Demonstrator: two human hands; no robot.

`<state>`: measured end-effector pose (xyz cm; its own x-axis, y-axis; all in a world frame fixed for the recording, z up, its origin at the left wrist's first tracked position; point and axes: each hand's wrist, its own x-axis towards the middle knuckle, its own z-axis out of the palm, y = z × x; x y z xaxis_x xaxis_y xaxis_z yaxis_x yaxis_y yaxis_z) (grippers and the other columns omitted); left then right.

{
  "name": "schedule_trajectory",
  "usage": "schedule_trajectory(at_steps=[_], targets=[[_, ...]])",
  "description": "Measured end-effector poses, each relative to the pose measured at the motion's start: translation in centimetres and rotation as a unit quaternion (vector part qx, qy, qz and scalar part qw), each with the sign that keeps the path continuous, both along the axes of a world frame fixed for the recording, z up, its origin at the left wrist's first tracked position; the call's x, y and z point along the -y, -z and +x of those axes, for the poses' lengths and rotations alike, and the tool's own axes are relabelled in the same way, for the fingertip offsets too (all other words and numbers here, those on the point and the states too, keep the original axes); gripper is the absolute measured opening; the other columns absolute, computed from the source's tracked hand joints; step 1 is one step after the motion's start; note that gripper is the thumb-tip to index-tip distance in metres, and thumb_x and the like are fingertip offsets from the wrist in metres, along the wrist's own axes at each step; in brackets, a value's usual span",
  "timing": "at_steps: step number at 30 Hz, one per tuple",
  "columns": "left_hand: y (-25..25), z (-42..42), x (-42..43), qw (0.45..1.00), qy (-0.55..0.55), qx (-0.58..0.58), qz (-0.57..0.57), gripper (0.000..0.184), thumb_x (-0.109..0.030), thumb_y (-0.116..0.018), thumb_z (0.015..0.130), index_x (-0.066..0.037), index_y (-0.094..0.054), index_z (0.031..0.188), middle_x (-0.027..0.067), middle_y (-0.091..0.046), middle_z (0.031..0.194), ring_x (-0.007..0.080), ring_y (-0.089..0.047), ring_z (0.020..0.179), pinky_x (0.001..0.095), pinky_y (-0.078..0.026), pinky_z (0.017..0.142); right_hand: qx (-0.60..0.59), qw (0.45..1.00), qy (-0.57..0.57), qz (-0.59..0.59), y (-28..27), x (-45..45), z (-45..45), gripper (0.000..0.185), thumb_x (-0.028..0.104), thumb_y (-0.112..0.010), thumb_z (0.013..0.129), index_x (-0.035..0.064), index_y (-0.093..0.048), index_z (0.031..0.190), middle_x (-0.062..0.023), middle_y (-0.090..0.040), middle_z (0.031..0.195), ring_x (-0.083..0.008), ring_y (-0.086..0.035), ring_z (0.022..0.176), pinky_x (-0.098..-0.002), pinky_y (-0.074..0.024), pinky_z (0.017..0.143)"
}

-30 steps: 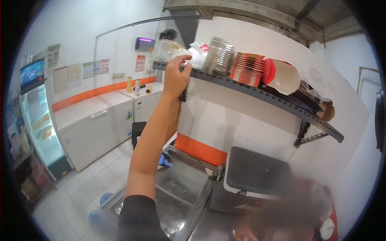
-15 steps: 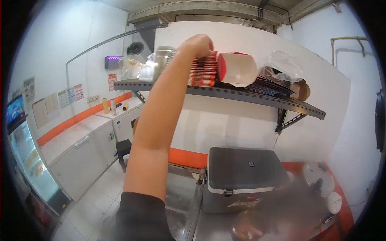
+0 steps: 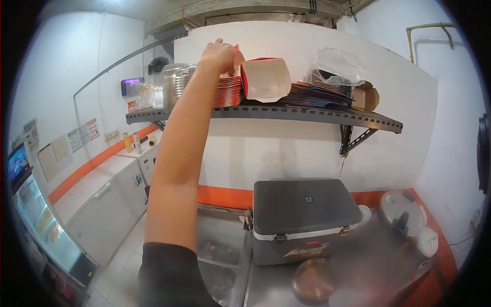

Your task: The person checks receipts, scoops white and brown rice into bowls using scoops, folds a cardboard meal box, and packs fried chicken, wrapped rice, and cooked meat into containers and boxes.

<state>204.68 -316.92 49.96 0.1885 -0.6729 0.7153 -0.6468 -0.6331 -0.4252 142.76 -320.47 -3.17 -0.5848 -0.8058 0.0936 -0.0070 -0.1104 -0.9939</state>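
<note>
My left hand (image 3: 220, 55) is raised above the shelf, at the top of a stack of flattened red-and-white paper food boxes (image 3: 227, 92). Its fingers are closed on a red paper food box (image 3: 238, 54), which stands up above the stack, partly hidden behind the hand. Just right of the stack, an opened-out paper box (image 3: 266, 79) lies on its side, white inside with a red edge. Clear plastic containers (image 3: 176, 82) are stacked to the left, behind my forearm. My right hand is out of view.
The black metal shelf (image 3: 307, 115) also bears dark flat cartons (image 3: 319, 95) and a plastic bag (image 3: 337, 66). Below stand a grey cool box (image 3: 307, 210) and a round bowl (image 3: 314, 280). White chest freezers (image 3: 110, 199) line the left wall. The lower right is hazy.
The view has shifted, so the shelf sits further left. My left hand has lifted slightly off the stack, and a red paper box now shows raised at its fingers.
</note>
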Motion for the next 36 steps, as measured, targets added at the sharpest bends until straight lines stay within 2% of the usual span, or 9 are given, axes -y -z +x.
schedule_trajectory(at_steps=[10,17,20,22,24,28,31,35,36], targets=[[-0.9,1.5,1.5,0.95,0.151,0.127,-0.243,0.059,0.005,-0.047,0.084,-0.012,-0.046,0.141,0.0032,-0.05,0.142,0.0321,-0.054,0.115,0.041,-0.052,0.096,-0.098,0.994,0.039,0.03,1.8,-0.8,-1.8,0.026,0.009,-0.057,0.083,-0.0087,-0.068,0.098,-0.0147,-0.07,0.092,-0.0232,-0.062,0.08,-0.0358,-0.0501,0.071],[0.1,-4.8,-1.1,0.833,0.322,0.264,-0.365,0.058,0.007,-0.053,0.078,-0.013,-0.056,0.133,0.0099,-0.059,0.129,0.0312,-0.06,0.094,0.0377,-0.053,0.087,-0.051,0.999,-0.008,0.006,11.4,3.7,-7.6,0.024,0.007,-0.059,0.084,-0.0033,-0.067,0.104,-0.0122,-0.068,0.089,-0.0196,-0.061,0.072,-0.0306,-0.0486,0.064],[3.3,-11.8,-3.7,0.812,0.446,0.218,-0.305,0.056,-0.016,-0.068,0.08,-0.007,-0.053,0.133,0.0179,-0.058,0.129,0.0311,-0.057,0.113,0.0426,-0.046,0.096,-0.02,0.998,-0.003,-0.056,12.0,4.6,-7.0,0.009,0.003,-0.058,0.084,0.0021,-0.064,0.092,-0.0011,-0.06,0.08,-0.008,-0.051,0.065,-0.021,-0.0404,0.057],[6.4,-16.7,-4.4,0.763,0.551,0.216,-0.26,0.055,0.009,-0.055,0.075,-0.012,-0.063,0.125,0.0133,-0.065,0.116,0.0283,-0.062,0.085,0.0338,-0.051,0.085,-0.013,0.996,-0.021,-0.082,12.0,5.5,-6.9,0.013,0.002,-0.058,0.085,0.0004,-0.065,0.096,-0.0028,-0.063,0.083,-0.0103,-0.055,0.068,-0.0226,-0.0433,0.06],[11.1,-22.3,-6.2,0.755,0.61,0.131,-0.203,0.052,0.011,-0.054,0.072,-0.011,-0.069,0.117,0.0124,-0.067,0.109,0.0256,-0.063,0.08,0.0319,-0.05,0.084,0.014,0.98,-0.068,-0.186,11.4,5.5,-5.3,0.017,0.007,-0.06,0.084,-0.0012,-0.066,0.098,-0.0046,-0.065,0.087,-0.0121,-0.058,0.076,-0.0261,-0.0473,0.071],[21.0,-29.0,-8.2,0.732,0.677,-0.082,0.005,0.05,0.013,-0.055,0.071,-0.009,-0.069,0.114,0.0135,-0.065,0.111,0.0278,-0.065,0.089,0.0327,-0.051,0.08,0.043,0.988,-0.101,-0.112,-1.5,-2.1,0.6,0.021,0.019,-0.061,0.089,0.0024,-0.066,0.101,-0.0032,-0.061,0.105,-0.0133,-0.055,0.098,-0.0266,-0.0433,0.088],[28.1,-31.2,-7.3,0.636,0.708,-0.222,0.212,0.05,0.014,-0.059,0.073,-0.001,-0.064,0.12,0.0193,-0.062,0.121,0.0315,-0.062,0.094,0.0354,-0.05,0.076,0.231,0.938,-0.146,-0.213,2.7,-2.8,1.3,0.053,0.036,-0.053,0.097,0.0017,-0.048,0.138,-0.0119,-0.054,0.135,-0.0198,-0.056,0.114,-0.0353,-0.0428,0.101],[40.1,-32.9,-4.6,0.518,0.644,-0.488,0.281,0.049,0.012,-0.058,0.081,-0.001,-0.058,0.128,0.0159,-0.06,0.125,0.0246,-0.062,0.102,0.0323,-0.049,0.081,0.214,0.865,-0.397,-0.22,3.1,-7.0,0.8,0.076,0.062,-0.036,0.097,0.0034,-0.036,0.146,-0.0182,-0.046,0.143,-0.027,-0.056,0.116,-0.0399,-0.0422,0.104],[43.2,-33.3,-4.7,0.478,0.608,-0.582,0.251,0.049,0.011,-0.057,0.081,-0.002,-0.058,0.128,0.0134,-0.06,0.124,0.0221,-0.061,0.107,0.0323,-0.049,0.085,0.246,0.875,-0.392,-0.143,2.9,-8.6,0.8,0.067,0.054,-0.043,0.099,0.0043,-0.041,0.144,-0.016,-0.052,0.137,-0.0242,-0.056,0.116,-0.0385,-0.0408,0.105]])
